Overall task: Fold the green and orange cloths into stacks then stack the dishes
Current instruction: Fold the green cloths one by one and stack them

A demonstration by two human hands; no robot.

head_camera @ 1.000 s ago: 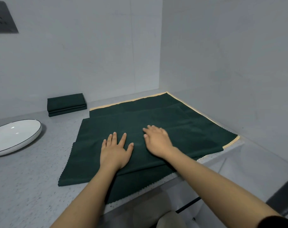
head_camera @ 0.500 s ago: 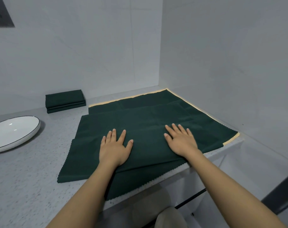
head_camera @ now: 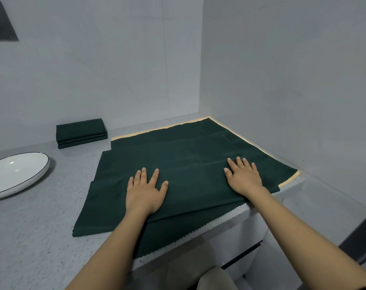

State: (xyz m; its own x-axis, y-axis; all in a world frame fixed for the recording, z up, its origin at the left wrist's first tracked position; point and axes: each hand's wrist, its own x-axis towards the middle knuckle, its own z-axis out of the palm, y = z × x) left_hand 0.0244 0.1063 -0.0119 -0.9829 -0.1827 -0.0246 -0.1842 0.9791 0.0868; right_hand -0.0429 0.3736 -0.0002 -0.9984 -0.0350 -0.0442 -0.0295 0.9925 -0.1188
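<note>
The grey table (head_camera: 31, 237) carries several green cloths (head_camera: 188, 164) spread in overlapping layers, at least three, over an orange cloth (head_camera: 291, 180). The cloths overhang the near edge, so a careless pull could drag them off. One white dish (head_camera: 14, 174), one folded green stack (head_camera: 80, 132). The left hand (head_camera: 145, 194) and right hand (head_camera: 243, 176) press flat, fingers straight.

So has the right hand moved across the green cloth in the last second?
Yes. The right hand slid right along the green cloth, away from the left hand, toward the cloth's orange-edged right corner.
</note>
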